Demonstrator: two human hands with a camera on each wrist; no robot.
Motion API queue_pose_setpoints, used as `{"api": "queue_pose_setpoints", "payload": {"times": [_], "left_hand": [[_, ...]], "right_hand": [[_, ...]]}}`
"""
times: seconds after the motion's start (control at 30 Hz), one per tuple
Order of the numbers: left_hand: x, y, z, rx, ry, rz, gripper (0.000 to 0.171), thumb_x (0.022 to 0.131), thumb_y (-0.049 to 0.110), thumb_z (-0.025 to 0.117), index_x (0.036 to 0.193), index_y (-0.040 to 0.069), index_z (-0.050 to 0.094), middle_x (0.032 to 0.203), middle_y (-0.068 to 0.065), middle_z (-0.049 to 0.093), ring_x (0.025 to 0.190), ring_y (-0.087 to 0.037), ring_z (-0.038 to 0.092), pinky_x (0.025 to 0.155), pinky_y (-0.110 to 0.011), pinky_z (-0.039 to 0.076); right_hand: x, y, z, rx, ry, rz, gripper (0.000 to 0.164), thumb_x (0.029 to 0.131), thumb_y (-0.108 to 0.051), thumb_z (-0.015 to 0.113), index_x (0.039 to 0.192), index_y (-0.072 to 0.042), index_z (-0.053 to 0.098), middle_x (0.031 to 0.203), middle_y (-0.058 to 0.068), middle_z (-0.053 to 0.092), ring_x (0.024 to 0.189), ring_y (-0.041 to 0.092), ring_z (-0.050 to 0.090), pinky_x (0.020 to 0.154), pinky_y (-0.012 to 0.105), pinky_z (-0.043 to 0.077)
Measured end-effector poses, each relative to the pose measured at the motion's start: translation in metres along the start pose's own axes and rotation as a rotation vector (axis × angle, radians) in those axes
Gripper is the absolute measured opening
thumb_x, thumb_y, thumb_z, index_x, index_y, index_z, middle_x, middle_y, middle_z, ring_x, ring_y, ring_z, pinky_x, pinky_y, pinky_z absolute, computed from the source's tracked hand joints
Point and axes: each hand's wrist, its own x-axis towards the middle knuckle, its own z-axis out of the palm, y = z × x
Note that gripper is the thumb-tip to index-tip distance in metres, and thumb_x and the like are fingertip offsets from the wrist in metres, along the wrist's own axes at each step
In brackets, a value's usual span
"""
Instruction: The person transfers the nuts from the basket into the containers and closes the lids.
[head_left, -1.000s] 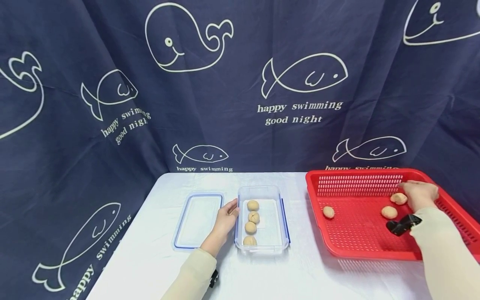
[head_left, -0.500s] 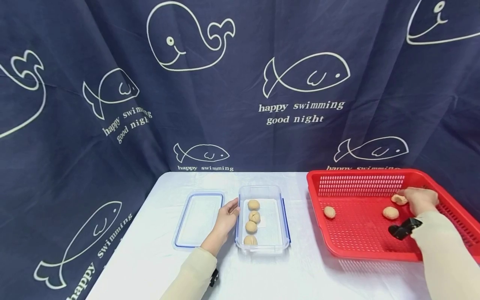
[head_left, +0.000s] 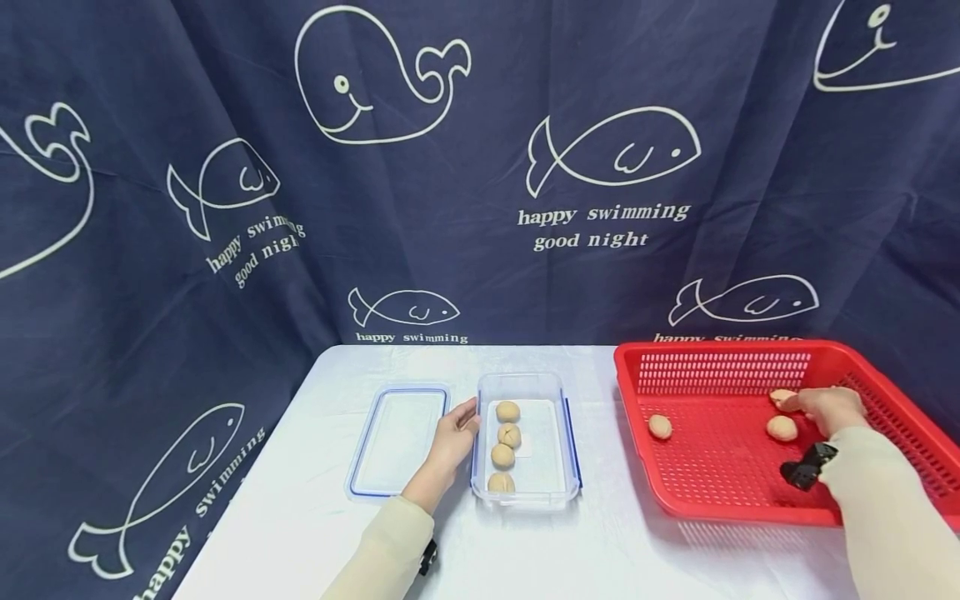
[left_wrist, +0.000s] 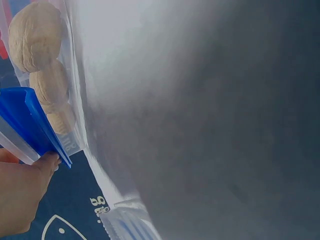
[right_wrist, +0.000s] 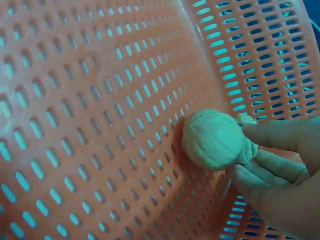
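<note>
- A clear box (head_left: 525,499) stands just to the right of the left hand (head_left: 452,442); I count four walnuts (head_left: 509,436) in it, in a row along the wall nearest that hand.
- A perforated red basket (head_left: 712,475) lies beneath the right hand (head_left: 834,408). In it, one pale walnut (head_left: 782,399) is at that hand's fingertips, a second walnut (head_left: 782,428) sits just on the person's side of it, and a third walnut (head_left: 660,427) rests well to the hand's left.
- Just to the left of the left hand, a clear lid (head_left: 400,442) with a blue line round its edge lies flat on the white table (head_left: 592,550).
- The left hand is relaxed, fingers almost straight, touching the box's side; up close, its thumb meets the end of a blue flap (left_wrist: 30,117) there.
- The right hand reaches down into the basket, nearly closed: thumb on one side, fingers on the other, pinching the pale walnut.
- Both arms come forward in cream sleeves (head_left: 888,508), spread well apart, with a black device (head_left: 808,467) at the right wrist.
- Beyond both hands hangs a navy curtain (head_left: 480,192) drawn with whales and fish, reading "happy swimming good night" several times over.
</note>
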Motion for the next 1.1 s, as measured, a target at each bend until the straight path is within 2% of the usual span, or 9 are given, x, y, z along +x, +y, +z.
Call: {"api": "queue_pose_setpoints", "payload": {"times": [0.1,0.23,0.33,0.47,0.7,0.93,1.0,1.1], "left_hand": [[-0.008,0.010,0.000,0.007,-0.005,-0.001,0.043,0.098,0.000,0.045,0.138,-0.014,0.039,0.140,-0.032,0.041,0.131,-0.042,0.041,0.111,-0.047,0.035],[-0.012,0.015,0.000,0.001,-0.007,-0.002,0.043,0.098,0.001,0.045,0.138,-0.013,0.039,0.140,-0.032,0.041,0.131,-0.042,0.040,0.112,-0.046,0.035],[-0.011,0.013,0.000,-0.002,-0.009,-0.007,0.043,0.098,0.000,0.045,0.138,-0.013,0.039,0.140,-0.032,0.041,0.132,-0.042,0.040,0.112,-0.046,0.035],[-0.003,0.003,0.000,-0.008,-0.007,-0.016,0.043,0.098,-0.001,0.045,0.138,-0.013,0.039,0.140,-0.032,0.042,0.131,-0.043,0.040,0.112,-0.048,0.035],[0.014,-0.026,0.001,-0.009,0.003,-0.005,0.043,0.099,0.002,0.046,0.139,-0.008,0.041,0.141,-0.028,0.044,0.132,-0.040,0.041,0.111,-0.046,0.036],[0.018,-0.029,0.001,-0.009,0.008,0.001,0.043,0.099,0.003,0.046,0.140,-0.006,0.042,0.141,-0.026,0.045,0.132,-0.038,0.042,0.112,-0.045,0.036],[0.019,-0.029,0.001,-0.011,0.011,0.004,0.043,0.099,0.003,0.047,0.140,-0.007,0.042,0.141,-0.027,0.045,0.132,-0.038,0.042,0.111,-0.045,0.036],[0.019,-0.028,0.000,-0.016,0.013,0.004,0.043,0.099,0.004,0.047,0.140,-0.007,0.041,0.141,-0.027,0.045,0.132,-0.039,0.042,0.111,-0.045,0.037]], "right_hand": [[-0.003,0.002,0.002,0.027,0.006,-0.005,0.045,0.079,-0.020,0.070,0.101,0.014,0.050,0.070,0.007,0.053,0.079,0.030,0.050,0.061,0.031,0.043],[-0.008,0.003,0.005,0.004,0.046,-0.019,0.065,0.080,-0.024,0.071,0.116,0.023,0.043,0.094,0.025,0.049,0.090,0.038,0.047,0.062,0.032,0.043],[-0.011,0.004,0.007,-0.031,0.077,-0.050,0.070,0.081,-0.026,0.071,0.118,0.025,0.041,0.104,0.035,0.044,0.094,0.043,0.044,0.063,0.034,0.042],[-0.013,0.004,0.008,-0.067,0.100,-0.089,0.067,0.082,-0.026,0.070,0.117,0.025,0.043,0.103,0.038,0.044,0.095,0.046,0.040,0.063,0.036,0.041],[-0.014,0.004,0.006,-0.069,0.085,-0.080,0.070,0.083,-0.029,0.069,0.118,0.025,0.042,0.104,0.038,0.044,0.096,0.046,0.040,0.065,0.037,0.042],[-0.013,0.004,-0.002,-0.055,0.074,-0.115,0.071,0.084,-0.031,0.067,0.120,0.024,0.042,0.099,0.034,0.049,0.097,0.045,0.043,0.065,0.036,0.042],[-0.012,0.003,-0.004,-0.053,0.073,-0.129,0.072,0.084,-0.032,0.067,0.122,0.024,0.043,0.092,0.027,0.056,0.096,0.044,0.044,0.064,0.035,0.042],[-0.010,0.002,-0.008,-0.032,0.080,-0.136,0.066,0.082,-0.032,0.069,0.118,0.021,0.051,0.073,0.005,0.060,0.085,0.033,0.050,0.061,0.031,0.043]]}}
